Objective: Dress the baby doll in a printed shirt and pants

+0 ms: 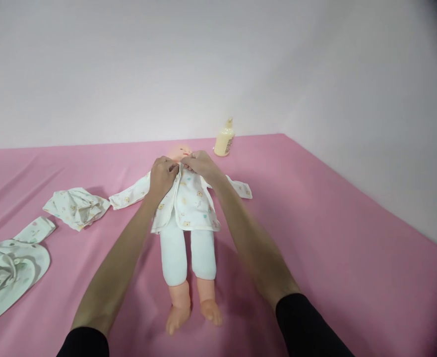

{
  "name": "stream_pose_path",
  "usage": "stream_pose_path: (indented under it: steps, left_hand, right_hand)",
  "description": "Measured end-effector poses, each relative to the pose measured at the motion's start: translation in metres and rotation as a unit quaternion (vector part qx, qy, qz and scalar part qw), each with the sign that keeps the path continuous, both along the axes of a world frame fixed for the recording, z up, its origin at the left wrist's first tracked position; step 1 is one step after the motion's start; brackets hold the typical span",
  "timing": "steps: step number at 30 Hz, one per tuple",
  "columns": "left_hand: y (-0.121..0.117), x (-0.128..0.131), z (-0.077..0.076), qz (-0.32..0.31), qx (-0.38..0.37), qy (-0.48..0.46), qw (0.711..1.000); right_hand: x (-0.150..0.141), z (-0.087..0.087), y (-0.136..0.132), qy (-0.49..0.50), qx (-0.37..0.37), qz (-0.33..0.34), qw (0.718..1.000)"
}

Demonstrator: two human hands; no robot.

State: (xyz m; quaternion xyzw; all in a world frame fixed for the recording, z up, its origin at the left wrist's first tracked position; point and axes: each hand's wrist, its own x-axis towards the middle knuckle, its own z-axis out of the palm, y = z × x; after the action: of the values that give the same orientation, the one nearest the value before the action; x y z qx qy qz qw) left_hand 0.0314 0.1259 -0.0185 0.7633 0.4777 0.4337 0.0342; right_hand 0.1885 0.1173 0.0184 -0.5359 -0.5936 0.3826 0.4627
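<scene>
A baby doll (178,307) lies on its back with its feet toward me, its head mostly hidden behind my hands. It wears white trousers (173,253) and a white printed baby jacket (194,203) with both sleeves spread out to the sides. At the neck of the jacket, my left hand (162,176) grips one front edge with curled fingers. My right hand (199,163) pinches the other front edge close beside it. The fingertips nearly meet, and any fastener between them is too small to make out. Lower down, the jacket fronts part slightly over the trousers.
Pink cloth (278,198) covers the table, which meets a pale wall (129,74). A cream pump bottle (223,140) stands beyond the doll at the back. To the left lie a crumpled printed cloth (77,206) and another white printed garment (13,267).
</scene>
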Motion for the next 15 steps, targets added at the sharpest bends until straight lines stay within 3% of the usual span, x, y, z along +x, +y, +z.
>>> stream_pose_path:
  steps: [15]
  left_hand:
    - [-0.002,0.0022,0.0015,-0.025,0.014,-0.008,1.0]
  right_hand:
    - [0.0017,0.0005,0.0055,0.043,-0.036,-0.005,0.998]
